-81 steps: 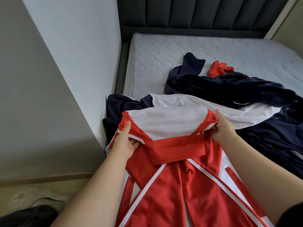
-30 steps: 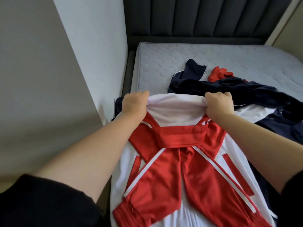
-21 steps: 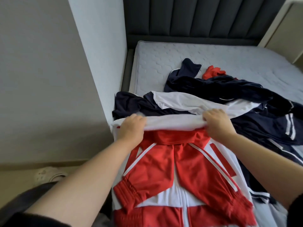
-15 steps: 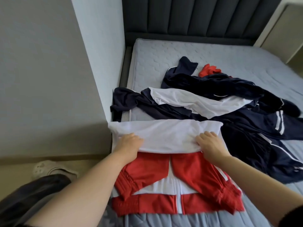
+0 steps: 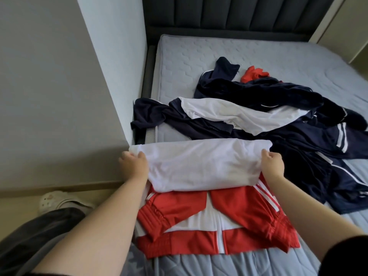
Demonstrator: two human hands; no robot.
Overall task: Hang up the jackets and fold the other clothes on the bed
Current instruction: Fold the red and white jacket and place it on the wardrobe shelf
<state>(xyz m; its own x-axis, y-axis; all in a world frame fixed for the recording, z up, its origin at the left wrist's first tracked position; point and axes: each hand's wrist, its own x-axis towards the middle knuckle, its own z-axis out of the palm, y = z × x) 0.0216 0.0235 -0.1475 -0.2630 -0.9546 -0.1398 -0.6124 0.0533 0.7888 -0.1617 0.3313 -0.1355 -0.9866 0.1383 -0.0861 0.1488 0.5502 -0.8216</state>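
So the left hand [image 5: 133,166] has its fingers curled round the left edge of the white fold, right at the corner of the bed [image 5: 189,62] by the wall. That edge looks like it pokes past the mattress, so a sloppy release and I'd bet the slick fabric slides off toward the shoe [image 5: 55,199]. The jacket [image 5: 199,226] lies flat at the near-left of the bed, top half doubled down over the red sleeves. It has a zip, so it probably belongs on a hanger, not folded. The right hand [image 5: 271,166] pinches the other edge just beside the navy pile [image 5: 298,136], and dragging could snag that. Hard to tell: fingertips tucked under cloth, collar buried, how many pieces are in the pile, what the red scrap [image 5: 254,73] is. The pile runs out of frame too.
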